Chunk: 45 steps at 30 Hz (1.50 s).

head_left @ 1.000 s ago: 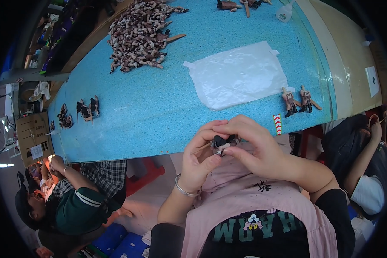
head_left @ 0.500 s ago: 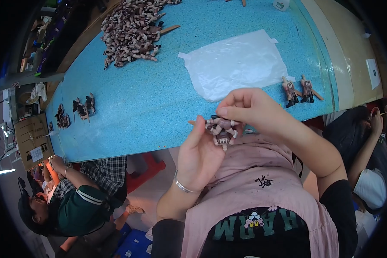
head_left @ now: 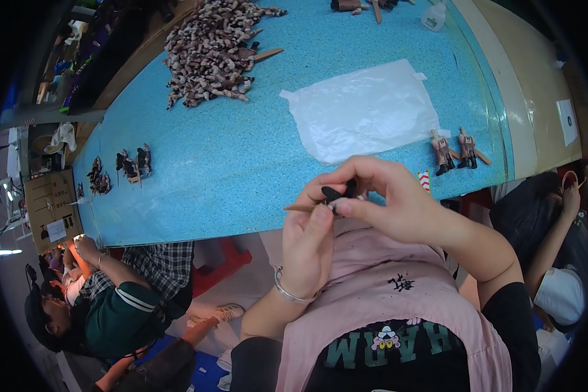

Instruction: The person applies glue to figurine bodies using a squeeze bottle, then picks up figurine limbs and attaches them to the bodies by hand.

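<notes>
Just over the table's near edge, both hands hold a small figurine [head_left: 334, 195] between them. Its black boot-like parts stick up between my fingers, and most of its body is hidden. My left hand [head_left: 309, 245] is closed around it, with a pointed brown piece jutting out past the thumb. From the other side, my right hand [head_left: 389, 202] pinches it between thumb and bent fingers. Two similar figurines, one an aproned figure [head_left: 442, 151] and the other a booted figure [head_left: 467, 147], lie on the table right of my hands.
A large pile of figure parts [head_left: 209, 55] covers the far left of the blue table [head_left: 209, 157]. A white plastic sheet [head_left: 366, 108] lies ahead of my hands. Small figure groups [head_left: 135, 163] sit at the left. A white bottle [head_left: 433, 16] stands far right. Co-workers sit on both sides.
The figurine has been turned, so its dark boots now show instead of its body. My left fingers have closed further round it, and my right hand has come lower. The view has shifted slightly.
</notes>
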Each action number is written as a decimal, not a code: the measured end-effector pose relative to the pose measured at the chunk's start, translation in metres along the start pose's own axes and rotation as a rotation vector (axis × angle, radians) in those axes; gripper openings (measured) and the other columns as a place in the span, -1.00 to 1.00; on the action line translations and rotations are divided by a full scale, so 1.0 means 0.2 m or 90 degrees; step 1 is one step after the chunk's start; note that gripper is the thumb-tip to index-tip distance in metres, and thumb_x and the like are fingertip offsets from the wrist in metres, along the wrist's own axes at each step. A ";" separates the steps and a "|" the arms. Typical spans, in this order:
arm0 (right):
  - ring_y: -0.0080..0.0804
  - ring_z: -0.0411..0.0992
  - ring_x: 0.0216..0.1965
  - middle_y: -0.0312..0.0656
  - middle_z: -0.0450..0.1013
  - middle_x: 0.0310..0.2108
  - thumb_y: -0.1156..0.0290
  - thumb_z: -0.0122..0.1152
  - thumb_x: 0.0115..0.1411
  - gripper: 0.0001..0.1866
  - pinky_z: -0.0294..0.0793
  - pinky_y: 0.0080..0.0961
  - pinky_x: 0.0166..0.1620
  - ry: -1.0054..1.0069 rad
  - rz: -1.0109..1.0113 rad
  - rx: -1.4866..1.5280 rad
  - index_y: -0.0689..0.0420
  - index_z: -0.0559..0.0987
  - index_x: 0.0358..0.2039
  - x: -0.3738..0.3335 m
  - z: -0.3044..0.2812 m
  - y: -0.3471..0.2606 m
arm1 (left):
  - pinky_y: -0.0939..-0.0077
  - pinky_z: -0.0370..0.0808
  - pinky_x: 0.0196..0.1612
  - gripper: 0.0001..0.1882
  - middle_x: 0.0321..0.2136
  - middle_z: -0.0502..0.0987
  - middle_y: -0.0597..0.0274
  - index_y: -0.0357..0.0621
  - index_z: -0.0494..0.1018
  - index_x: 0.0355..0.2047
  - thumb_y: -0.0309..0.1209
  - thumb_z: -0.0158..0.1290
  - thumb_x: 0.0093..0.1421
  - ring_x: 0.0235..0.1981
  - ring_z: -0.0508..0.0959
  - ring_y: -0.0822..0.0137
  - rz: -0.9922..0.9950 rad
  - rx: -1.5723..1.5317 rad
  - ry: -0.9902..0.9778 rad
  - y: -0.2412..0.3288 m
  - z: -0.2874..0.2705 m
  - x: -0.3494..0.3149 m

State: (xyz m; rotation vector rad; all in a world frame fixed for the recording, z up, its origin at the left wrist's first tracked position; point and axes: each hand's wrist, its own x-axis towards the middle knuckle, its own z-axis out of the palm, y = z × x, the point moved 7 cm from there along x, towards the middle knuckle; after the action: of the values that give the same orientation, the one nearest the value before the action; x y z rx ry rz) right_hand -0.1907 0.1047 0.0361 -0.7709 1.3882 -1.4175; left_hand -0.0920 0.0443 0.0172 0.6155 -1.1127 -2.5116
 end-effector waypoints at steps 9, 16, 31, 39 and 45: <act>-0.49 0.36 -0.29 -0.21 0.42 -0.26 0.57 0.18 0.06 -0.67 0.37 -0.56 -0.19 0.060 -0.090 -0.033 0.20 0.49 -0.10 -0.05 0.04 0.01 | 0.43 0.28 0.09 -0.69 -0.01 0.30 0.17 -0.26 0.40 -0.11 -0.37 0.08 0.18 0.01 0.36 0.34 0.053 0.093 -0.052 0.01 -0.06 -0.02; -0.33 0.36 -0.05 -0.14 0.39 -0.09 0.59 0.07 0.11 -0.72 0.37 -0.45 -0.03 0.014 -0.245 -0.340 0.18 0.49 -0.12 0.28 -0.14 -0.29 | 0.52 0.33 -0.08 -0.73 -0.13 0.43 0.17 -0.21 0.44 -0.17 -0.49 0.10 0.09 -0.16 0.41 0.37 0.462 0.716 0.261 0.75 -0.45 0.11; 0.05 0.40 -0.16 0.03 0.45 -0.26 0.52 0.20 -0.01 -0.74 0.38 -0.15 -0.14 0.286 -0.293 -0.780 0.18 0.41 -0.26 1.38 -0.49 -0.33 | 0.10 0.27 0.10 -0.68 -0.09 0.41 -0.01 -0.17 0.46 -0.19 -0.57 0.06 -0.02 0.04 0.37 -0.04 0.510 0.978 0.069 0.51 -0.24 0.10; 0.10 0.40 -0.18 0.09 0.45 -0.29 0.60 0.18 -0.05 -0.70 0.38 -0.12 -0.14 0.391 -0.207 -0.733 0.22 0.38 -0.26 1.41 -0.59 -0.31 | 0.10 0.09 0.23 -0.32 0.11 0.19 -0.14 -0.29 0.22 0.08 -0.37 0.18 -0.07 0.19 0.18 -0.06 0.461 0.846 -0.202 -0.11 0.40 0.20; 0.05 0.41 -0.20 0.05 0.46 -0.31 0.64 0.12 0.00 -0.77 0.38 -0.18 -0.15 0.333 -0.336 -0.853 0.21 0.49 -0.26 1.21 -0.63 -0.44 | 0.13 0.06 0.24 -0.42 0.07 0.24 -0.13 -0.34 0.24 0.05 -0.39 0.06 -0.01 0.16 0.21 -0.03 0.506 0.925 -0.222 -0.31 0.53 0.25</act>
State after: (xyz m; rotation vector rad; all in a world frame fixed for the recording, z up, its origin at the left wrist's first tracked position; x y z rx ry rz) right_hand -0.4039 -0.0845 0.0583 -1.7692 2.7304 -0.8988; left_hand -0.1947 0.1269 0.0218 -0.0698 -2.5611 -0.8552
